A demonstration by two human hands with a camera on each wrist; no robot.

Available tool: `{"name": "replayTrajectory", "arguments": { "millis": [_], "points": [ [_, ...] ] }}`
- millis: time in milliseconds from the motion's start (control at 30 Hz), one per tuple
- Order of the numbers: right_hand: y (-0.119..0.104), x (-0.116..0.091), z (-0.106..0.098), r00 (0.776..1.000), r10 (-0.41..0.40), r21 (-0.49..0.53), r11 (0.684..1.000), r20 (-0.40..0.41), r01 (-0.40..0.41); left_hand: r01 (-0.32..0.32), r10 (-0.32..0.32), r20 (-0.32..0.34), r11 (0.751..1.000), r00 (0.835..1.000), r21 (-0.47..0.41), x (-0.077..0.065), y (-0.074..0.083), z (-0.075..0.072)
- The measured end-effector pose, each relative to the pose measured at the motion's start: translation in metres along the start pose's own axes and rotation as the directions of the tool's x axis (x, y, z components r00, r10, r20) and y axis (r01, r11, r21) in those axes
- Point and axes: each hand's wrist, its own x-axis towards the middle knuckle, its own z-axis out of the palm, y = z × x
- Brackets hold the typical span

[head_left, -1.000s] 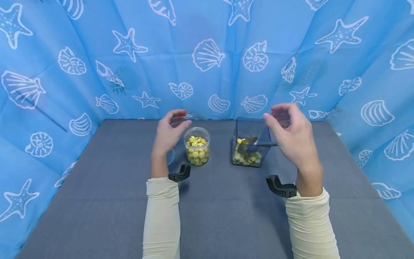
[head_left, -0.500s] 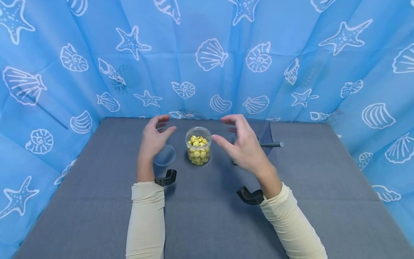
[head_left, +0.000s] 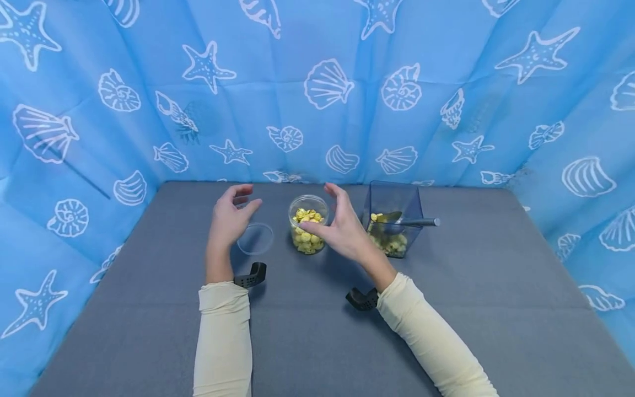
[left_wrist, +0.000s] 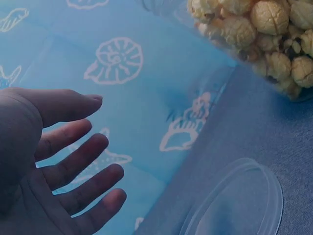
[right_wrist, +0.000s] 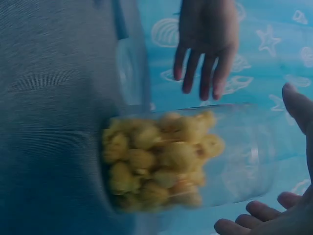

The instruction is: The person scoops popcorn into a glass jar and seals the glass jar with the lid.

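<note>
A clear round jar (head_left: 308, 247) partly filled with yellow popcorn (head_left: 307, 218) stands upright on the grey cloth. My right hand (head_left: 344, 227) is beside it, thumb in front and fingers behind near the rim. In the right wrist view the thumb and fingers (right_wrist: 264, 210) are spread about the jar's mouth without gripping it. My left hand (head_left: 229, 219) hovers with nothing in it, fingers relaxed, above and left of a clear round lid (head_left: 255, 239). That lid (left_wrist: 274, 196) lies flat on the cloth, left of the jar.
To the right of the jar stands a bluish see-through square bin (head_left: 394, 198) with popcorn at its bottom. A scoop with a dark handle (head_left: 420, 222) rests in it, handle over the right wall. Behind the grey table (head_left: 307, 342) hangs a blue shell-print curtain (head_left: 278, 71).
My right hand has moved left from the bin and scoop handle to the jar. My left hand has drawn left, away from the jar, uncovering the lid.
</note>
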Motion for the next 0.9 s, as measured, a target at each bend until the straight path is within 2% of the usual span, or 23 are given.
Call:
{"name": "replayTrajectory", "arguments": {
  "millis": [267,433,600,767,900],
  "points": [
    [0.022,0.005,0.013,0.996,0.032,0.033,0.999,0.085,-0.035,0.092,-0.094,0.028,0.995,0.995,0.047,0.000,-0.011,-0.009],
    [0.028,0.007,0.020,0.997,0.030,0.044,0.998,0.067,-0.033,0.153,-0.161,0.062,0.981,0.985,0.120,-0.001,-0.015,-0.012],
    [0.033,0.008,0.022,0.998,0.041,0.002,0.999,0.037,-0.041,0.207,-0.236,0.110,0.953,0.966,0.223,-0.002,-0.021,-0.015],
    [0.035,0.009,0.023,0.999,0.034,-0.051,0.998,0.034,-0.032,0.253,-0.297,0.162,0.936,0.941,0.246,-0.003,-0.027,-0.021],
    [0.036,0.009,0.025,0.999,0.023,-0.063,0.998,0.022,-0.022,0.295,-0.349,0.170,0.914,0.922,0.278,-0.004,-0.030,-0.024]
  ]
}}
